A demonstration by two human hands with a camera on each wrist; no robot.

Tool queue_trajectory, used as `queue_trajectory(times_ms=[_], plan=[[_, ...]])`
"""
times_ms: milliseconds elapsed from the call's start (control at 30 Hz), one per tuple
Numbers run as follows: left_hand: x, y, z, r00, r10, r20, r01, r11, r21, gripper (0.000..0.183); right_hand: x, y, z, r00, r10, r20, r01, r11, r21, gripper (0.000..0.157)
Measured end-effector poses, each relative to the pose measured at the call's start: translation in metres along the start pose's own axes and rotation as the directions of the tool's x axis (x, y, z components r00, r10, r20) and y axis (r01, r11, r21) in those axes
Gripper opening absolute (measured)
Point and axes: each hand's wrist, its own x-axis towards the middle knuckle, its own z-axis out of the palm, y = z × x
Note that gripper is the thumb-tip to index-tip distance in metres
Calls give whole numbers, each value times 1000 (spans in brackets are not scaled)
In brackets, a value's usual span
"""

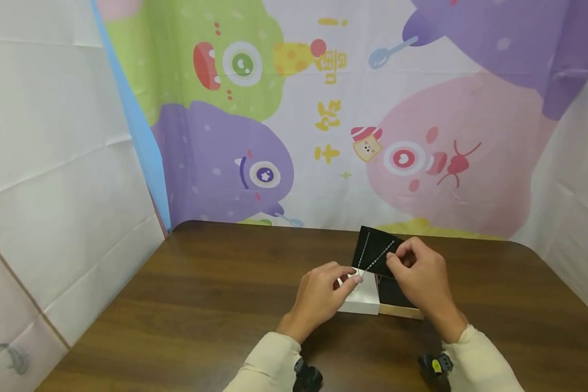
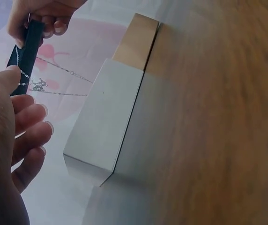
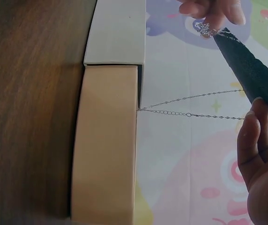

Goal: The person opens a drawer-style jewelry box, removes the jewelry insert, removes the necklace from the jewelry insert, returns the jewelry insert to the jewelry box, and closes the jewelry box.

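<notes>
- A slim box sits at the lower centre-right of the head view: a smooth white rectangular sleeve [image 1: 365, 298] on its left side and a tan-sided drawer [image 3: 105, 140] with a black interior [image 1: 392, 294] pulled partly out on its right.
- In the head view, the left hand [image 1: 318, 294] hides part of the sleeve and the right hand [image 1: 423, 275] covers the drawer's right end and the right edge of a flat black rectangular card [image 1: 374, 247].
- The card is tilted up above the box; the right hand pinches it by that edge.
- A fine silver chain necklace [image 3: 189, 115] lies across the card in two strands that converge toward its lower end, where the left thumb and fingertips pinch it.
- Its small openwork silver pendant [image 3: 204, 29] hangs beside the left fingertips, at the top of the right wrist view; two strands also stretch from the card to the box's edge, mid-frame there.
- Cream sleeves [image 1: 485, 359] and black wrist cameras [image 1: 307, 377] show along the bottom of the head view.
- Beneath is a dark brown wood-grain table [image 1: 201, 305].
- A cartoon-monster cloth [image 1: 318, 201] fills the upper frame, with creased white panels [image 1: 39, 109] at left and right.
</notes>
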Motion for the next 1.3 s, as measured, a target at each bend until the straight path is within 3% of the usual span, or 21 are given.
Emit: queue_trajectory(times_ms=[200, 667, 800, 1067, 1300], plan=[[0, -2, 1, 1000, 20, -24, -20, 1000, 7, 22, 2, -1, 2, 1000, 1, -5, -1, 1000, -2, 21], [2, 2, 0, 999, 37, 11, -38, 999, 26, 22, 1, -2, 3, 1000, -25, -9, 25, 1000, 8, 21], [1, 3, 0, 1000, 7, 21, -8, 999, 47, 22, -1, -3, 4, 1000, -24, 2, 24, 1000, 7, 21], [-1, 7, 1, 993, -117, 26, 113, 987, 112, 31, -6, -6, 5, 999, -36, 20, 36, 999, 19, 22], [-1, 10, 0, 990, -125, 61, 122, 991, 52, 19, -5, -7, 6, 1000, -23, 18, 22, 999, 38, 21]])
